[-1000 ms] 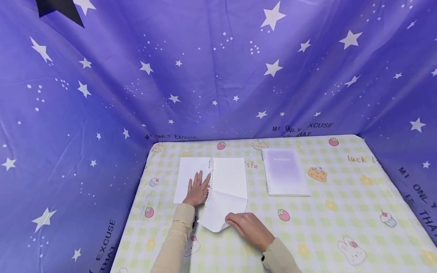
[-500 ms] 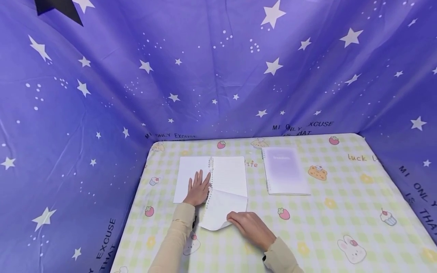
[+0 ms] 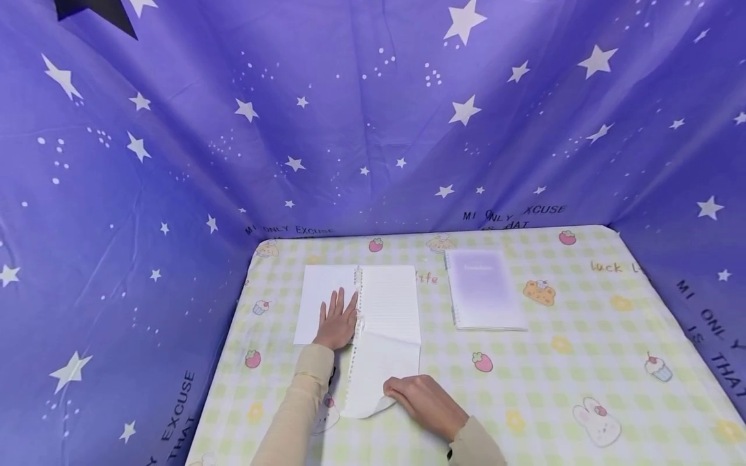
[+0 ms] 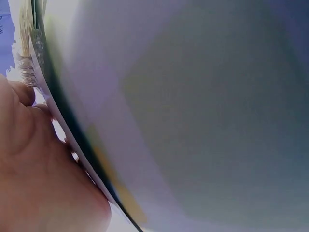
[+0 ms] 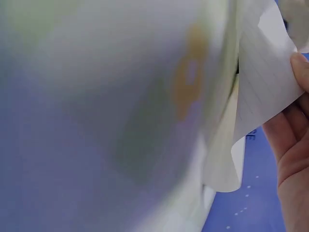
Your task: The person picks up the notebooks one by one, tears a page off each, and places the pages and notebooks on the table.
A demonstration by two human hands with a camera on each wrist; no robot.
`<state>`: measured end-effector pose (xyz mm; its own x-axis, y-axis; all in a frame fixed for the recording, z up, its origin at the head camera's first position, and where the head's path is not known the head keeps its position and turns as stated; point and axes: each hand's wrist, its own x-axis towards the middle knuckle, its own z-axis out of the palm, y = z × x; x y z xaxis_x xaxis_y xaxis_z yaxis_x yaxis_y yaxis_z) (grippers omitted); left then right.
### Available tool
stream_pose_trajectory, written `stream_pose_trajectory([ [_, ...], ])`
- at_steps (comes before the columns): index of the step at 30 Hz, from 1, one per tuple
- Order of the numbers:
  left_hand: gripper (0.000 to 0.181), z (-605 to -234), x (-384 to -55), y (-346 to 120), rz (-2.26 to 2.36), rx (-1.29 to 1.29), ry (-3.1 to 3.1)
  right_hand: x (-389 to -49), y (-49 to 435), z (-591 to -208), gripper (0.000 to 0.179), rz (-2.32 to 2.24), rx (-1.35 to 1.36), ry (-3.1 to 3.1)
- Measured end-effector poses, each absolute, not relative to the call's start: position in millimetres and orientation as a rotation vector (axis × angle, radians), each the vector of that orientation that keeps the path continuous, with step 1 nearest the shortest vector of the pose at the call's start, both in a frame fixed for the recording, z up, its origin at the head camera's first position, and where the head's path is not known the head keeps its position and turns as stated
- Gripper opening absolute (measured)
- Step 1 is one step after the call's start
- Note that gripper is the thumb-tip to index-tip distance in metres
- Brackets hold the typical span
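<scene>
An open spiral notebook (image 3: 389, 298) lies on the table, its lined pages to the right of the coil. With fingers spread, my left hand (image 3: 337, 325) presses flat on the notebook's left side, beside the coil; in the left wrist view the palm (image 4: 43, 169) rests against it. One page (image 3: 379, 369) is folded down toward me, its punched edge largely free of the coil. My right hand (image 3: 425, 402) pinches that page's lower right corner between thumb and fingers. In the right wrist view the lined page (image 5: 265, 72) curls away from the thumb.
A closed spiral notebook with a purple cover (image 3: 488, 291) lies to the right of the open one. A checked tablecloth (image 3: 559, 382) with cartoon prints covers the table. Purple curtains with white stars (image 3: 373, 116) enclose the back and sides.
My right hand has drawn the page corner a little nearer to me, and more of the page's punched edge is loose from the coil. The left hand stays in place.
</scene>
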<state>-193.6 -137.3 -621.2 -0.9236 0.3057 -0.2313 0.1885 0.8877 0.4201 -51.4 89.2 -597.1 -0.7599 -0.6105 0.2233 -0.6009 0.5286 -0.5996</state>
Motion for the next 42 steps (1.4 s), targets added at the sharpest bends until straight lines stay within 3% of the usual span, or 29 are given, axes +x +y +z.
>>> stream_pose_trajectory([
  [16, 0.053, -622.8, -193.8, -136.7, 0.559, 0.362, 2.798, -51.7, 87.9, -581.1, 0.022, -1.088, -1.256, 2.582],
  [42, 0.053, -612.4, -199.7, -129.5, 0.597, 0.321, 2.782, -48.3, 88.0, -555.1, 0.017, -1.115, -1.311, 2.543],
])
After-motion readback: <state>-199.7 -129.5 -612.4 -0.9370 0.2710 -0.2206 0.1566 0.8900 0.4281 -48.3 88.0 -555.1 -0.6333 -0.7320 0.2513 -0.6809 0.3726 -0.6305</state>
